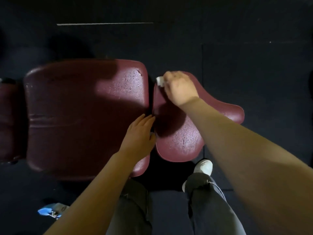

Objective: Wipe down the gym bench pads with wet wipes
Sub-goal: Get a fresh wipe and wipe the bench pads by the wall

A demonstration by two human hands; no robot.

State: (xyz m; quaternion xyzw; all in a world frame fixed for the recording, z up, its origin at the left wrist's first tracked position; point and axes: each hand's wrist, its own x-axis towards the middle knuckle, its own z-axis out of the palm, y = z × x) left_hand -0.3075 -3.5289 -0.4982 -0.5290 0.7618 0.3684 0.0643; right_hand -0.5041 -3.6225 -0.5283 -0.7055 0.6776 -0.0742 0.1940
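Observation:
A maroon gym bench fills the middle of the head view: a large back pad (81,112) on the left and a smaller curved seat pad (183,138) on the right, with a dark gap between them. Both pads glisten with wet streaks near the gap. My right hand (179,87) presses a bunched white wet wipe (160,81) on the far corner of the seat pad. My left hand (140,133) lies flat with fingers together on the back pad's near right edge, fingertips at the gap.
Dark rubber floor surrounds the bench. A blue wet wipe packet (52,211) lies on the floor at the lower left. My legs in grey trousers and a white shoe (204,167) stand just below the seat pad. Another maroon pad (8,121) shows at the far left.

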